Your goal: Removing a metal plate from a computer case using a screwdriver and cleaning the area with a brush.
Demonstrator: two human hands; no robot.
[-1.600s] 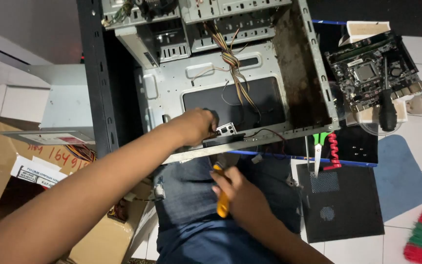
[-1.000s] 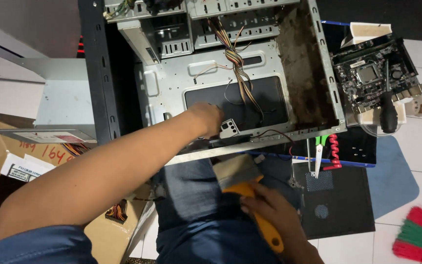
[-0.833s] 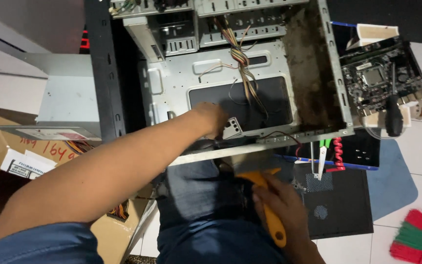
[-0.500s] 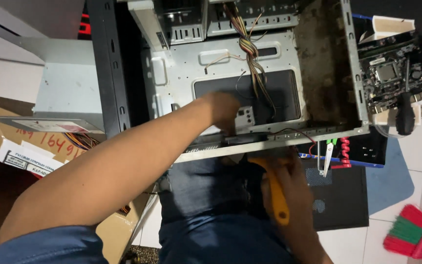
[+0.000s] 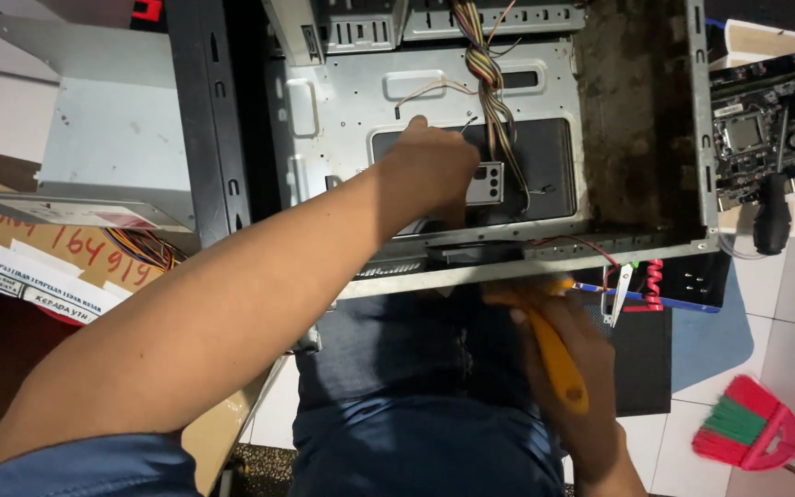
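An open metal computer case [image 5: 342, 101] lies in front of me, its inside dusty and rust-stained at the right. My left hand [image 5: 430, 161] reaches inside and rests on the case's floor panel beside a small grey part [image 5: 487, 182] and a bundle of coloured wires [image 5: 489, 83]. My right hand [image 5: 568, 354] is below the case's near edge, above my lap, and grips a brush with a yellow handle [image 5: 556, 359]. The brush head is hidden under the case edge.
A motherboard [image 5: 761, 129] lies at the right with a black-handled screwdriver [image 5: 772, 221] on it. Pliers with a red coiled cord [image 5: 637, 285] rest on a black panel [image 5: 641, 359]. A red and green hand broom [image 5: 747, 428] lies on the tiled floor. Cardboard boxes [image 5: 39, 267] stand at the left.
My right hand brought the yellow-handled brush up from my lap to the case's near edge. My left hand moved deeper into the case. The view shifted closer.
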